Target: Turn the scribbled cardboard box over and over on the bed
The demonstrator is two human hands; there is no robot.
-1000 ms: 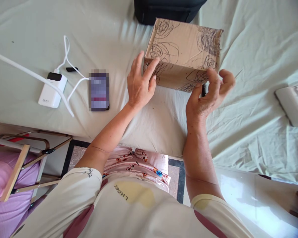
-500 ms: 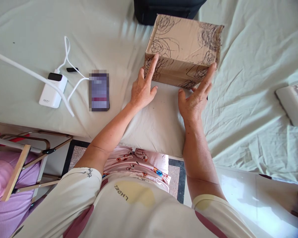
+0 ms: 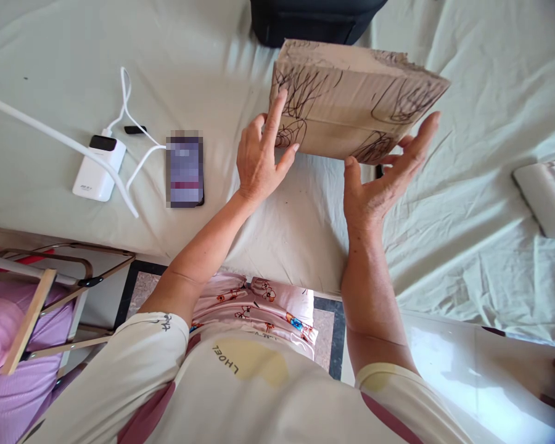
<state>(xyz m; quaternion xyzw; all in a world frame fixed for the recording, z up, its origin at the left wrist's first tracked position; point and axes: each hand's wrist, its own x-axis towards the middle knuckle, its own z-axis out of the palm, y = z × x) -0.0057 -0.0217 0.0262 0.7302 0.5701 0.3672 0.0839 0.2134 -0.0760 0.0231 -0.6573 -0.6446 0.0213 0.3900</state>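
A brown cardboard box with black scribbled swirls is tilted back, its scribbled front face turned up to me and its top seen only as a narrow strip. My left hand grips its left end, index finger laid along the front face and thumb at the lower edge. At the right end, my right hand supports the lower corner, with the thumb by the bottom edge and the fingers spread, partly hidden by the box. A small dark object shows beside the right hand; its kind is unclear.
The pale sheet covers the surface. To the left lie a white power bank with cables, a blurred phone and a small black piece. Behind the box stands a black bag. A white object lies far right.
The box has tipped back and turned slightly, so its front face shows larger and its right end sits farther right. My right hand has moved right with it; my left shifted slightly left.
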